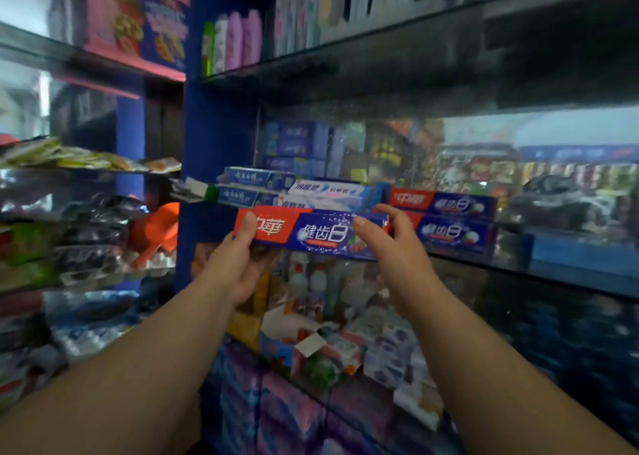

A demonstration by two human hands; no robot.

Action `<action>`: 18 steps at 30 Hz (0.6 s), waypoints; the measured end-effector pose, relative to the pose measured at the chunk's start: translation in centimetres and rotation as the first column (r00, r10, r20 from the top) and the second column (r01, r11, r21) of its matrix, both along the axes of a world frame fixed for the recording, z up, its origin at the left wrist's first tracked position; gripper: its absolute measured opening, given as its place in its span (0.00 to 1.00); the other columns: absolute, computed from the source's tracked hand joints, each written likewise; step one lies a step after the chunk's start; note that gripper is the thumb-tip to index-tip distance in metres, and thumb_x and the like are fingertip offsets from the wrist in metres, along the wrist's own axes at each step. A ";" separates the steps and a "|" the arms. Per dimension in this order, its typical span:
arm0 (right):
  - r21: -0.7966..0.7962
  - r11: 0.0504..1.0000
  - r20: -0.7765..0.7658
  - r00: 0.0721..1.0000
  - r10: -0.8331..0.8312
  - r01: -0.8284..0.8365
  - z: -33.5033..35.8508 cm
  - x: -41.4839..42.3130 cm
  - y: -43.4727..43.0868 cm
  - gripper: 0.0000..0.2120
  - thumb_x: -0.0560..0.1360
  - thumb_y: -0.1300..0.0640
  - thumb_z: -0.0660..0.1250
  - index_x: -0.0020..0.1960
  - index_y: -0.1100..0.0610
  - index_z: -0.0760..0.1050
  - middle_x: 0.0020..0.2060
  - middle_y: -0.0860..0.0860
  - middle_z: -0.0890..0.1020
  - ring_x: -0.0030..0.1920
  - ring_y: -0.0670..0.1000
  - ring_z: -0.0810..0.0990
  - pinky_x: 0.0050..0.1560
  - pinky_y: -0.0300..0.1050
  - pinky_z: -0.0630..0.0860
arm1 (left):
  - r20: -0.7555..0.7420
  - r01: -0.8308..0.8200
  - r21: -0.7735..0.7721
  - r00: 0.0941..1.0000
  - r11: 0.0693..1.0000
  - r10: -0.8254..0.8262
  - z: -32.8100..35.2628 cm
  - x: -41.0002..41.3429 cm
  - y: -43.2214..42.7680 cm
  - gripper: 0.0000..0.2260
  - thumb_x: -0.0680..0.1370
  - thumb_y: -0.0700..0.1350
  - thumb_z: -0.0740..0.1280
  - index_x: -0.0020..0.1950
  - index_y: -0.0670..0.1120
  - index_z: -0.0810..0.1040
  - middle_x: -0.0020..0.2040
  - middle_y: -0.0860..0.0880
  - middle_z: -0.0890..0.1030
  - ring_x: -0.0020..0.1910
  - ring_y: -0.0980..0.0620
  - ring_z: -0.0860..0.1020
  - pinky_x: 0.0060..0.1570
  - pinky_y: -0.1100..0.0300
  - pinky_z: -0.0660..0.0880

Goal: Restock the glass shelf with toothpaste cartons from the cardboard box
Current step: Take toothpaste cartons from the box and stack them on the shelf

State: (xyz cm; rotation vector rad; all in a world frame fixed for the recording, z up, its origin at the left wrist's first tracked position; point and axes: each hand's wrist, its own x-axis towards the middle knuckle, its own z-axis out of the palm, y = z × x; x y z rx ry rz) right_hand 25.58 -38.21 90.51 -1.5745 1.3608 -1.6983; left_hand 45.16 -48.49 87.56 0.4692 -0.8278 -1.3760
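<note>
Fingers [249, 223] of both hands are pinched on a toothpaste carton [311, 233]; its underside is hidden, with blurred stacked cartons [446, 212] beyond.

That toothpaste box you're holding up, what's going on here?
A person is stocking a shop shelf. Both hands, left hand and right hand, hold a red and blue toothpaste carton level in front of the glass shelf. Two matching cartons already sit stacked there, just right of it.

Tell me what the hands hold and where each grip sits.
Both hold one red-and-blue carton, level before the glass shelf. The left hand grips its red end; the right hand grips its blue end.
</note>
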 end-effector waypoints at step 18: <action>0.299 0.818 -0.491 0.815 -0.309 0.491 4.2 -12.2 1.3 0.30 0.79 0.44 0.60 0.77 0.41 0.49 0.69 0.52 0.72 0.61 0.52 0.75 0.67 0.52 0.69 | 0.908 0.293 -0.357 0.330 0.887 0.257 6.5 -13.4 -6.2 0.25 0.77 0.45 0.67 0.74 0.47 0.65 0.66 0.46 0.75 0.62 0.47 0.74 0.59 0.60 0.68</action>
